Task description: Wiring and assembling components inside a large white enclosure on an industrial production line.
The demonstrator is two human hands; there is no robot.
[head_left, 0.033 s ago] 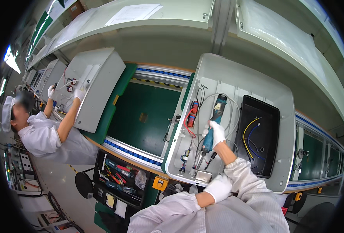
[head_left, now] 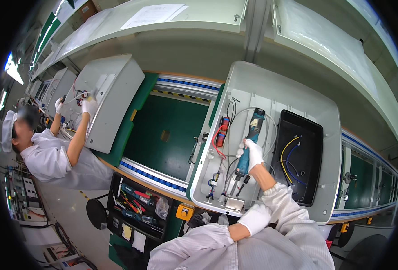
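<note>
My right hand [head_left: 254, 155], in a white glove, wraps round the grip of a teal and black cordless power screwdriver [head_left: 254, 126]. The tool lies lengthwise over the inside of a large light grey housing [head_left: 289, 90], its tip toward the near side. Close to that tip are a small silver metal box [head_left: 234, 204] and a short black-handled piece [head_left: 244, 185]. My left hand [head_left: 255, 219], also gloved, rests beside my right sleeve near the housing's front edge. Its fingers are mostly hidden.
A black tray [head_left: 318, 144] inside the housing holds a yellow cable and a blue cable. Red-wrapped parts [head_left: 222, 132] lie at the left. A toolbox [head_left: 136, 204] stands below the conveyor. A person [head_left: 55, 153] works at another grey housing [head_left: 113, 103] on the left.
My right hand and the power screwdriver have shifted slightly right, with the tool's tip a little farther from me. My left hand has moved slightly right. The other person's hand has moved slightly.
</note>
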